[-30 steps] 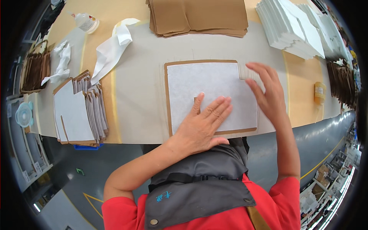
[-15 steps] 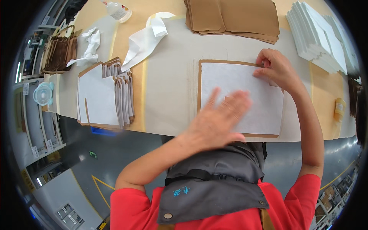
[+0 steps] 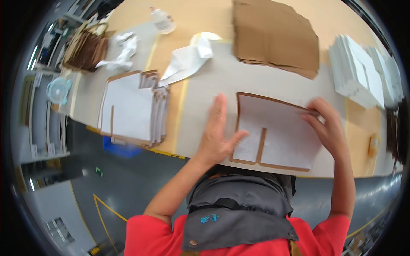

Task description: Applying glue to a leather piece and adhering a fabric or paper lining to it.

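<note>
In front of me, at the table's near edge, a brown panel faced with white sheet (image 3: pixel 285 143) has a narrow brown slot near its lower left. Its upper edge bows, and the right corner appears raised. My right hand (image 3: pixel 326 126) pinches that upper right corner between thumb and fingers. Beside the panel's left edge is my left hand (image 3: pixel 217 134), open, fingers upright and thumb spread toward the panel; whether the thumb touches it I cannot tell. To the left lies a stack of similar white-faced brown panels (image 3: pixel 128 104), with notched upper right corners.
Brown sheets (image 3: pixel 275 38) are piled at the far side. Stacked white sheets (image 3: pixel 356 70) stand far right, above a yellowish bottle (image 3: pixel 373 146). A white cloth (image 3: pixel 185 64), crumpled white paper (image 3: pixel 121 51) and a clear bottle (image 3: pixel 162 21) lie far left. A blue bin (image 3: pixel 121 147) sits below the table edge.
My left hand has moved left off the panel, uncovering its slot. The upper right corner has come up in my right hand. The whole view has shifted and tilted.
</note>
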The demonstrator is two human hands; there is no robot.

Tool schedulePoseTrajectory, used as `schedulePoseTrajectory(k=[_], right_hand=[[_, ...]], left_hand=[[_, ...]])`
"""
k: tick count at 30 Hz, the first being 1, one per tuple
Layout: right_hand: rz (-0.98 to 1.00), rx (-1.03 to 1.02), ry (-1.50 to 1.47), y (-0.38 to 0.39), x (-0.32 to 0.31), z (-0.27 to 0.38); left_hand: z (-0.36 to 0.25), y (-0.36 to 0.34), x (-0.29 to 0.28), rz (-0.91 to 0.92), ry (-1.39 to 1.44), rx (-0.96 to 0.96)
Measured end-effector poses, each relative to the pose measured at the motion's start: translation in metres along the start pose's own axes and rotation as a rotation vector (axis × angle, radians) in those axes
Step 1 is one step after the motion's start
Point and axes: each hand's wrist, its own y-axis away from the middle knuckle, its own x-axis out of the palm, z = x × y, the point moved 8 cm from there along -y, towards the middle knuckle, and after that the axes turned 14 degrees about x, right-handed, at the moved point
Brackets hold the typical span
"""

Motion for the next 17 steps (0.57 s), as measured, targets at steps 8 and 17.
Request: schedulePoseTrajectory(k=[8,17], right_hand=[[0.141,0.295,-0.196,0.008,-0.042,0.080],[0.737,0.097,-0.590,-0.093,0.171,0.279]], left_hand=[[-0.026,0.035,-0.067,-0.343,1.285,-0.494],[0.091,0.102,-0.346,-0.456,0.370,-0.644]])
